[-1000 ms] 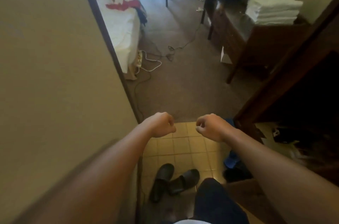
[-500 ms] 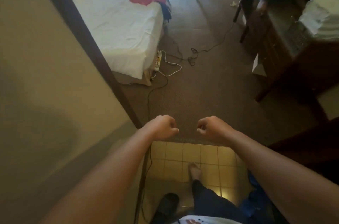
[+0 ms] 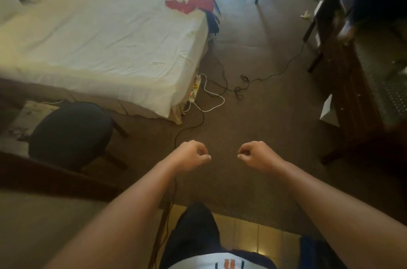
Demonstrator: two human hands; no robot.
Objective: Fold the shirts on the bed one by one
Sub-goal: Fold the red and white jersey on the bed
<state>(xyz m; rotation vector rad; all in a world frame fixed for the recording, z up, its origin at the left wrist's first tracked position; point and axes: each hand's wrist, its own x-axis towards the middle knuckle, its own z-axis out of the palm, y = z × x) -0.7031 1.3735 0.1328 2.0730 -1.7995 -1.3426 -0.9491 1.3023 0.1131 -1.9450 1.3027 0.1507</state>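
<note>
On brown carpet (image 3: 253,119), white bed (image 3: 105,44), shirts (image 3: 191,2) heaped

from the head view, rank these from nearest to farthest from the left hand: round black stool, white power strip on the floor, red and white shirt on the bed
Measured from the left hand:
1. White power strip, on the carpet at the bed's near corner, ahead of the hand.
2. Round black stool, off to the left; close to the strip's distance, so this order is tentative.
3. Red and white shirt, at the bed's far corner.
</note>
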